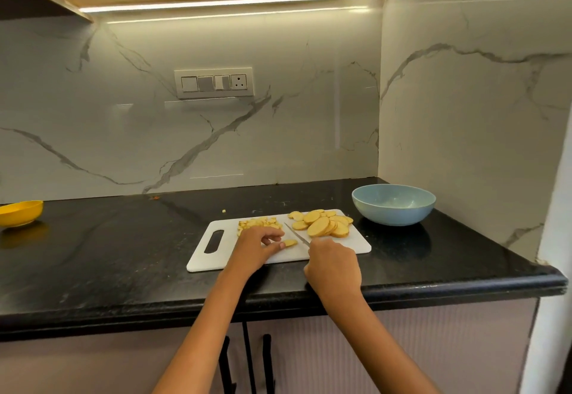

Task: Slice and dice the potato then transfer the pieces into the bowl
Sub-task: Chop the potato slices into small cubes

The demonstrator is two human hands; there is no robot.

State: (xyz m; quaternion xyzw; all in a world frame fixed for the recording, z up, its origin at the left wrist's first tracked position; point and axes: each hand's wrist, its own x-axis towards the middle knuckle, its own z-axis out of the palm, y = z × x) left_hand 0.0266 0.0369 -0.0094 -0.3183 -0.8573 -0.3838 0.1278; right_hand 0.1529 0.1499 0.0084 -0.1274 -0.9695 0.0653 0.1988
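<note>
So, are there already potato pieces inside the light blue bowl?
No, the light blue bowl looks empty; the potato slices lie on the white cutting board.

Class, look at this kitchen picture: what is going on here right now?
A person is dicing potato on a white cutting board on a black counter. The left hand holds a single potato slice in place, while the right hand grips a knife with its blade just beside that slice. A pile of diced pieces lies at the board's far side, and a heap of uncut round slices waits to its right. The blue bowl beyond the board looks empty.
</note>
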